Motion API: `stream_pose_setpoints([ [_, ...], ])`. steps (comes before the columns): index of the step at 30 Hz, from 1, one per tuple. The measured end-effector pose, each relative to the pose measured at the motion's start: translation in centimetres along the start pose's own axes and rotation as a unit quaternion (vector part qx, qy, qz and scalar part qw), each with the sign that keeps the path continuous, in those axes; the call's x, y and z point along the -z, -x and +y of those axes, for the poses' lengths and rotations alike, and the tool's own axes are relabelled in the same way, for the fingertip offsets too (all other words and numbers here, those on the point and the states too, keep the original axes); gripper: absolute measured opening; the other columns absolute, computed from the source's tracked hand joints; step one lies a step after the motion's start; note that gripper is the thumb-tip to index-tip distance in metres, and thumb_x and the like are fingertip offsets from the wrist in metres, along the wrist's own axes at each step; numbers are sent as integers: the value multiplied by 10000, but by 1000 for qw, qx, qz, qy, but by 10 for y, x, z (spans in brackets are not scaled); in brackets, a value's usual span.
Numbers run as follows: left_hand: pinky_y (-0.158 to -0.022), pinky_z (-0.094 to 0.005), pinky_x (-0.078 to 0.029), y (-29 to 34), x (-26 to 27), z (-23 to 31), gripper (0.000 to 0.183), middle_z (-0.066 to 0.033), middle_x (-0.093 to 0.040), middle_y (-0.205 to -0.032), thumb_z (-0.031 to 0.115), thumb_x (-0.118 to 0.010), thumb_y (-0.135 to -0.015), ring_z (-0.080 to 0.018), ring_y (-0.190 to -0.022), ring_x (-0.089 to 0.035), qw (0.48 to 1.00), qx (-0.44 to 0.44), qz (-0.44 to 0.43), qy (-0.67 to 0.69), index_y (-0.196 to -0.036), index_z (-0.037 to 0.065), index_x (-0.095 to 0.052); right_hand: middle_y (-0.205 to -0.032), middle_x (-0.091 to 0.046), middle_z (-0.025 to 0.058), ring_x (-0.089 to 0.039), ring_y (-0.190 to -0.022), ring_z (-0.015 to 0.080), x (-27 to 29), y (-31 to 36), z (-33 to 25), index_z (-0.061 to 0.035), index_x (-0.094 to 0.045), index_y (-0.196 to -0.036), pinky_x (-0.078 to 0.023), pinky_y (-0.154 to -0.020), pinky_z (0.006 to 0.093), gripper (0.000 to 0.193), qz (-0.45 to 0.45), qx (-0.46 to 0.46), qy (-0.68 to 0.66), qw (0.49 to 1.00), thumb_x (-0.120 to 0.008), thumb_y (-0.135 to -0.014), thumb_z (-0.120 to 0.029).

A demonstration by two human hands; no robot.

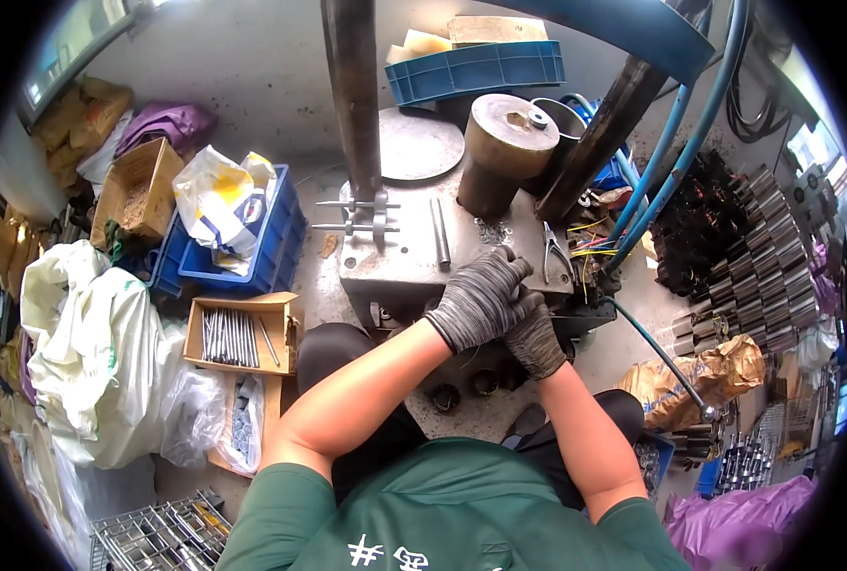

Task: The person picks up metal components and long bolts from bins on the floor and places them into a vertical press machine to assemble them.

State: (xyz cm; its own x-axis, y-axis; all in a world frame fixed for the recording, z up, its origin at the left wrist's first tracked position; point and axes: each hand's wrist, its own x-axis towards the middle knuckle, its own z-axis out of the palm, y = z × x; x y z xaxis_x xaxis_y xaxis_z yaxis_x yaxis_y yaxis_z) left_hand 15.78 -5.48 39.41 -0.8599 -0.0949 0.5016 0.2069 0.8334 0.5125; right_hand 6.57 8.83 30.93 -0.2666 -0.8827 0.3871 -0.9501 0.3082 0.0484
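Observation:
My left hand [478, 301], in a grey knit glove, is closed with its fingers curled, at the front edge of a metal press table [400, 271]. Against it is my right hand [535, 341], gloved the same way and also closed. The two touch, and whatever they may hold is hidden. Just beyond them lies a scatter of small metal parts [492, 231]. Pliers [556, 255] rest on the table to the right. A plain metal rod [440, 233] lies left of the scatter, beside a small fixture [378, 219] with thin rods through it.
A thick steel cylinder [511, 143] stands behind, between two posts, with a small ring [538, 118] on top. Blue hoses [666, 176] hang at right near stacked metal tubes [761, 276]. At left are a carton of thin rods [238, 338] and a blue crate [285, 228].

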Motion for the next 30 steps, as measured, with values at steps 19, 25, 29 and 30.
stream_pose_setpoints([
  [19, -626, -375, -499, -19, -48, -29, 236, -174, -618, -683, 180, -691, -938, -226, -605, -576, 898, 154, 38, 411, -815, -12, -630, -798, -640, -17, -566, -624, 84, 69, -11, 11, -62, -683, -1053, -446, -551, 259, 294, -193, -332, -737, 556, -793, -787, -121],
  [25, -668, -449, -517, -17, -43, -28, 286, -213, -672, -791, 272, -704, -943, -401, -741, -650, 983, 58, 133, 113, -857, 3, -662, -847, -642, -10, -579, -681, 85, 84, -35, 14, -47, -668, -1185, -461, -538, 261, 394, -200, -317, -576, 727, -805, -838, -173],
  [29, -505, -285, -431, -32, -61, -81, 262, -12, -599, -689, 246, -642, -1024, -128, -564, -546, 809, 291, 259, 440, -833, 67, -641, -798, -611, -8, -575, -632, 81, 81, -50, 29, -56, -645, -1273, -458, -533, 249, 497, -231, -346, -584, 697, -835, -863, -265],
  [30, -475, -248, -399, -33, -54, -100, 246, 7, -585, -685, 247, -618, -1035, -104, -548, -523, 742, 316, 292, 514, -857, 80, -642, -794, -602, -4, -562, -601, 81, 78, -49, 34, -61, -640, -1298, -458, -521, 241, 478, -192, -328, -615, 691, -773, -889, -267],
])
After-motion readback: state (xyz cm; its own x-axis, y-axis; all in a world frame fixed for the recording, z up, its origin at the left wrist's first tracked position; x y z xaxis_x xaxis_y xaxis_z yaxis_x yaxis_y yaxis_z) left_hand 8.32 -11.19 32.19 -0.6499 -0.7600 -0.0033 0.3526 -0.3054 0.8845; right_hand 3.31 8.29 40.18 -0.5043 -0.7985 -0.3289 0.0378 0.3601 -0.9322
